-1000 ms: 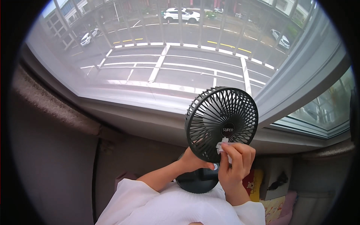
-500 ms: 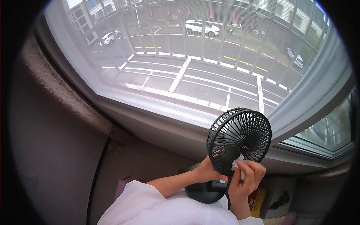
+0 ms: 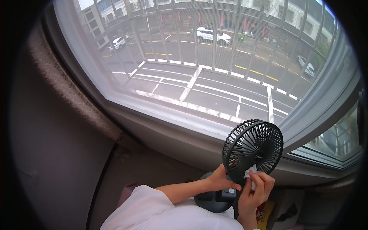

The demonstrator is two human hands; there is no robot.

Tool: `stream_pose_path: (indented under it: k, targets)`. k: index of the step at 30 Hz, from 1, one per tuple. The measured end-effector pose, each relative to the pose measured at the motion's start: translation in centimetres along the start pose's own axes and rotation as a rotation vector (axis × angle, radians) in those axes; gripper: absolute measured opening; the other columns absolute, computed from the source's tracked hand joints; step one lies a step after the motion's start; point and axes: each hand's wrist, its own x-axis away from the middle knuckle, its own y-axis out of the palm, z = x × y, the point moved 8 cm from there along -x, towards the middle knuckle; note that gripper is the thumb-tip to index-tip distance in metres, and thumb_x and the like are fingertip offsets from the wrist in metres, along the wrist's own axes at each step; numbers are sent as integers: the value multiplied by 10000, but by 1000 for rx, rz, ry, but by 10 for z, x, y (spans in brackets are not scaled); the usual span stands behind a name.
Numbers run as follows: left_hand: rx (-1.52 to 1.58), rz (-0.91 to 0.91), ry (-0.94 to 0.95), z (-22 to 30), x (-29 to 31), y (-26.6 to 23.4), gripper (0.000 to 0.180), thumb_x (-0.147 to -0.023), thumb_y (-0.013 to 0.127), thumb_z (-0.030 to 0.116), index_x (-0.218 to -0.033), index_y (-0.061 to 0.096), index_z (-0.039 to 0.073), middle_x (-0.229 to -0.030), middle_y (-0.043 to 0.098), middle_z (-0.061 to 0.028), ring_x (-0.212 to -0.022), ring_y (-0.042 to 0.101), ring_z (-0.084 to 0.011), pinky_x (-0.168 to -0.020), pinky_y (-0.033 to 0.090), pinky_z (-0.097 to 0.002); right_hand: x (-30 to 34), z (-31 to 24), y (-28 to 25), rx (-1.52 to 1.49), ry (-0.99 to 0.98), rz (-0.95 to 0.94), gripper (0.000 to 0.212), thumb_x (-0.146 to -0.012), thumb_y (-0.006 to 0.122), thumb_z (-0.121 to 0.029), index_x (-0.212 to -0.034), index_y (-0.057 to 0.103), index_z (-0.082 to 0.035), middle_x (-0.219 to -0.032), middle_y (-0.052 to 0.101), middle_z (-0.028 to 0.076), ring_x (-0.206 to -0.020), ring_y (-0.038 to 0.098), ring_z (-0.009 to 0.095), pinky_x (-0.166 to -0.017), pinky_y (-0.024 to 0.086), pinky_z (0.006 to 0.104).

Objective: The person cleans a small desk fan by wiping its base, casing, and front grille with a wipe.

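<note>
A small black desk fan (image 3: 238, 147) with a round slatted grille tilts in front of me at the lower right. Its dark rounded base (image 3: 210, 203) rests against my white clothing. My left hand (image 3: 222, 179) grips the fan low down, where the head meets the base, with the thumb across the front. In my right hand (image 3: 260, 188) a crumpled white tissue (image 3: 251, 171) is pinched between fingers and thumb. It touches the lower front of the grille, just under the hub. Part of the tissue is hidden by my fingers.
A large window (image 3: 191, 111) with a pale frame and outer bars fills the far side, with a street and parked cars beyond. A rolled beige fabric edge (image 3: 73, 92) curves along the left. Near my right forearm lies a yellow and red item (image 3: 264, 214).
The whole view has shifted, so fan and hands appear slightly farther right and lower. The tissue stays pressed on the grille beneath the hub.
</note>
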Motion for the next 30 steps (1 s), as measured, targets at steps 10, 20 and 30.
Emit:
stream_pose_path:
  k: [10, 20, 30]
  targets:
    - [32, 19, -73, -2, 0, -2, 665, -668, 915, 193, -1203, 552, 35, -1077, 608, -28, -1008, 553, -127, -876, 473, -307, -16, -1, 1, 45, -50, -15, 103, -800, 715, -48, -895, 678, -37, -864, 594, 85, -802, 540, 229, -715, 364, 353]
    - [23, 3, -70, -9, 3, -10, 649, -679, 897, 140, -1216, 550, 34, -1110, 600, -28, -1027, 550, -125, -894, 464, -305, 2, -8, 9, 45, -130, -130, 141, -812, 717, -60, -942, 664, -47, -879, 593, 55, -819, 544, 211, -736, 350, 352]
    - [126, -6, -51, -15, 8, -17, 744, -693, 867, 74, -1335, 491, 51, -1191, 588, -31, -1109, 534, -135, -956, 444, -311, 11, -12, 18, -30, -128, -124, 135, -817, 688, 0, -946, 657, -26, -888, 587, 79, -827, 526, 245, -738, 384, 354]
